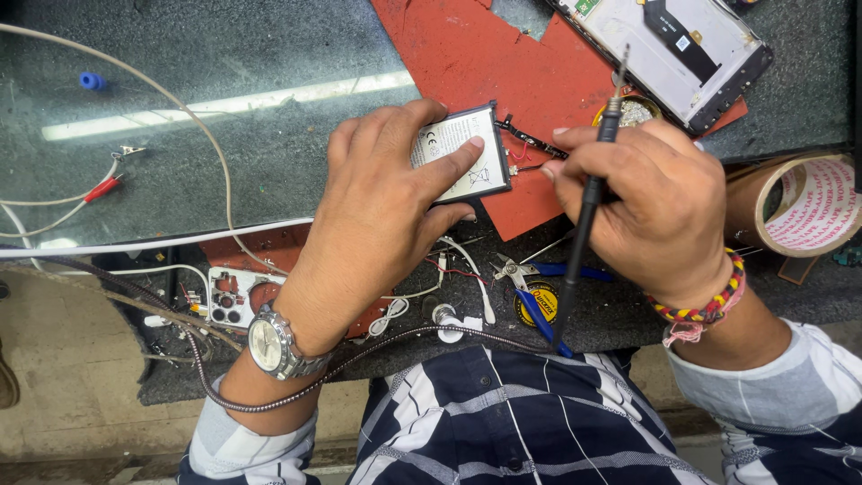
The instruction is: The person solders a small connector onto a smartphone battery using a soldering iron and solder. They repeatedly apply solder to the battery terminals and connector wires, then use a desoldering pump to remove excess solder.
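Head view. The left hand (386, 193) lies palm-down on a flat rectangular phone battery (467, 154). Its fingers (453, 166) are spread and extended, pressing the battery's white label face rather than closing around it. The label is a pale rectangle with small dark printed marks and is framed by a thin black edge. The battery rests on a red rubber-like mat (489, 63) with torn, angular edges, which lies on the dark glass tabletop (224, 135).

The right hand (651, 202) is closed around a slim black soldering iron (588, 202), gripped pen-fashion with the fingers (575, 148) curled tight on the shaft. The metal end shows above the fingers, and the black handle runs down past the wrist. Just left of these fingers, a narrow black circuit strip (532, 139) with short red wires lies touching the battery's upper right corner.

Above the right fingers sits a small round yellow tin (633, 110) holding a metallic wool tangle. Beyond it lies an opened phone frame (678, 45), pale grey inside with a black flex strip. Right of the right hand is a brown tape roll (799, 207) with red-and-white printed lining. Below the fingers lie blue-handled cutters (530, 283), white cables and a round yellow-and-black label (539, 301).
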Available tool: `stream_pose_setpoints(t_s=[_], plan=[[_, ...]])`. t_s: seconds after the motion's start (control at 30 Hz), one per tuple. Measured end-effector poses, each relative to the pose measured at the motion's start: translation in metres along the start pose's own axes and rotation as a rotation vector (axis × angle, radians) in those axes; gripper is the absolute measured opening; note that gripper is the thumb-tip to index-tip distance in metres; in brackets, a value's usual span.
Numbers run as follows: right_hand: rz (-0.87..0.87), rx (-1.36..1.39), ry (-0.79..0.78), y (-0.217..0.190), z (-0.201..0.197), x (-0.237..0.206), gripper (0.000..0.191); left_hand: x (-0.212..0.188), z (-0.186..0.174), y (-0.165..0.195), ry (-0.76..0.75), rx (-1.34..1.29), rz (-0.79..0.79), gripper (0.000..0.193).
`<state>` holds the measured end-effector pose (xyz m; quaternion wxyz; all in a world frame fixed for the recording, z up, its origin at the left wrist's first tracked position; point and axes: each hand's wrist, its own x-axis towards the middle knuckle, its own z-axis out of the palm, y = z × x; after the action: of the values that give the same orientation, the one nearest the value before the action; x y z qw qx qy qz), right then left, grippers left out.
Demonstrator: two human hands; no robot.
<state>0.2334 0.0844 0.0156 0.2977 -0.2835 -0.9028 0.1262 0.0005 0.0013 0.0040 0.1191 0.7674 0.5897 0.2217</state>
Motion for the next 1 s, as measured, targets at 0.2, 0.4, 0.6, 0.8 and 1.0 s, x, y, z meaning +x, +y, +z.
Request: stream_pose_setpoints(t_s=[0.2, 0.4, 0.6, 0.8, 1.0], plan=[[0.049, 0.086, 0.114, 0.009, 0.006, -0.030, 0.027, -0.002, -0.001, 0.000, -0.012, -0.034, -0.016, 0.063], [0.134, 0.083, 0.213, 0.021, 0.013, -0.075, 0.029, -0.014, 0.003, 0.000, 0.059, -0.048, -0.028, 0.059], [0.290, 0.297, 0.420, 0.041, 0.029, -0.125, 0.030, -0.068, 0.026, 0.015, 0.286, -0.092, -0.146, 0.037], [0.353, 0.460, 0.636, 0.063, 0.030, -0.144, 0.038, -0.142, 0.046, 0.021, 0.347, -0.146, -0.351, 0.034], [0.369, 0.545, 0.600, 0.069, 0.028, -0.138, 0.039, -0.197, 0.058, 0.033, 0.180, -0.134, -0.435, 0.029]])
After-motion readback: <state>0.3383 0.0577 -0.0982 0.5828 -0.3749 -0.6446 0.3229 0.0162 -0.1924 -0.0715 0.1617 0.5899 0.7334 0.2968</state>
